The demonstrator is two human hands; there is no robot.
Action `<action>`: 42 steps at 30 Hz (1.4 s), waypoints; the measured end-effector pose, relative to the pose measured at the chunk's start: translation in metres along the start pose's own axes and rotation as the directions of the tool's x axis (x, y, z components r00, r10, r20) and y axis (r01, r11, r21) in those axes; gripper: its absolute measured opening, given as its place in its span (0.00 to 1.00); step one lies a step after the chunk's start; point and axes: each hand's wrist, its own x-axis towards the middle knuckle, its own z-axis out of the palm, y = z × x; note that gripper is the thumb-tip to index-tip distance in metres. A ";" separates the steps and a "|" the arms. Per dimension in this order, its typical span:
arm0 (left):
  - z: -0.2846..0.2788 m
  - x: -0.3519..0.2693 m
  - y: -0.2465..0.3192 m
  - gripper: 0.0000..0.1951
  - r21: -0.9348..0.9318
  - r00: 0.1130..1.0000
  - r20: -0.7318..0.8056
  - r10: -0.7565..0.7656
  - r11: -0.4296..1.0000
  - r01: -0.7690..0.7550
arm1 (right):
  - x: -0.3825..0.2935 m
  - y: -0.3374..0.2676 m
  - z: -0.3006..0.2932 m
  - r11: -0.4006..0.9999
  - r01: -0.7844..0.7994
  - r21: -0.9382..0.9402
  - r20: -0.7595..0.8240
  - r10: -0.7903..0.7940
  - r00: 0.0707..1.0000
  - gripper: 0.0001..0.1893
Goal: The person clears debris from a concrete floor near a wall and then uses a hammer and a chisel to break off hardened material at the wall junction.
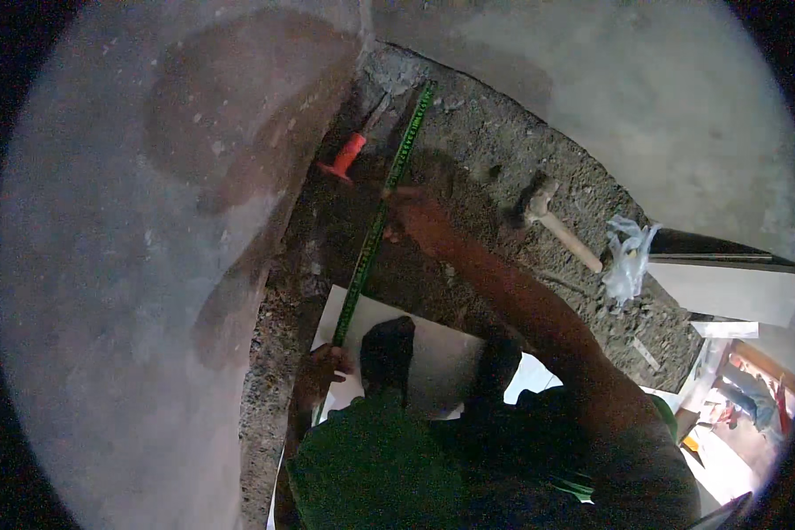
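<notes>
A long green strip with dark markings, looking like a tape measure blade (407, 142), runs over rough ground from the wall corner down towards the body. My left hand (324, 371) grips its lower part, beside a pale board or tile (437, 344) under my feet. Around its middle, the fingers of my right hand (411, 215) are at the strip; how firmly they close on it is too dark to tell. Left of the strip lies a chisel with a red hand guard (350, 156), its tip towards the corner. A club hammer with a wooden handle (570, 245) rests on the right.
Plaster-like walls (139, 265) stand at the left and the upper right (636, 99). A clear plastic bag (628, 258) lies beyond the hammer handle. Nearby is a small white strip (646, 353) on the rubble. At the far right, various items (745, 397) lie on a bright floor.
</notes>
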 end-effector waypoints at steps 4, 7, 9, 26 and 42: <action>-0.025 -0.004 -0.048 0.18 -0.016 0.976 -0.141 0.166 0.985 -0.170 | 0.015 0.011 -0.002 0.998 -0.039 -0.057 -0.013 0.038 0.999 0.22; -0.005 -0.012 -0.036 0.15 0.337 0.852 -0.323 0.412 0.891 -0.304 | 0.030 0.006 0.000 0.995 -0.035 -0.093 -0.016 0.033 0.999 0.22; -0.004 0.001 -0.021 0.10 0.896 0.688 -0.215 0.693 0.420 -0.144 | 0.040 0.003 -0.002 0.992 -0.021 -0.124 -0.029 0.017 0.999 0.22; 0.043 -0.004 0.051 0.10 0.788 0.559 -0.420 0.715 0.593 -0.167 | 0.065 0.043 -0.016 0.945 0.033 -0.324 0.020 -0.028 0.999 0.22; 0.016 -0.002 0.014 0.08 0.928 0.681 -0.166 0.713 0.347 -0.138 | 0.061 0.033 -0.019 0.944 0.032 -0.330 0.018 -0.027 0.999 0.21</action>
